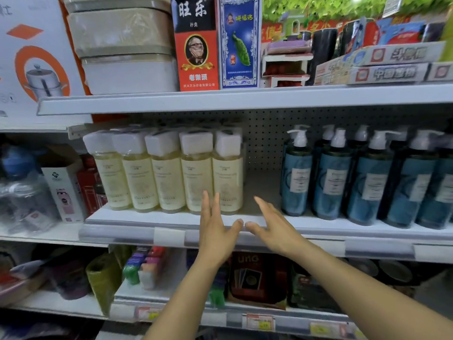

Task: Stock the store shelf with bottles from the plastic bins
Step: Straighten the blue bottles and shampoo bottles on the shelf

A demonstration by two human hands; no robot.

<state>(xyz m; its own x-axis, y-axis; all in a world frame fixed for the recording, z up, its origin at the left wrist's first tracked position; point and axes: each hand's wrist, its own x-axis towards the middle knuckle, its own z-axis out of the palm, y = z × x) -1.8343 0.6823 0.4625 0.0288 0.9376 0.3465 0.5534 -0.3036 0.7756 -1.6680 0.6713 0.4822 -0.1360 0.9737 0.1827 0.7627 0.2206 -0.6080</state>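
Bottles [196, 177] of pale liquid line the shelf [263, 190]; left grip [215, 234] and right grip [277, 231] hover just before them, fingers straight, spread apart.

White metal store shelving [261, 188], as we recorded it, stood in three tiers, each fronted by a clear price rail [318, 238]. A grey perforated back panel [266, 141] closed the middle tier, shaded beneath the upper board [245, 98]. A neighbouring unit [34, 128] adjoined at left; a green foliage backdrop [318, 7] showed above right.
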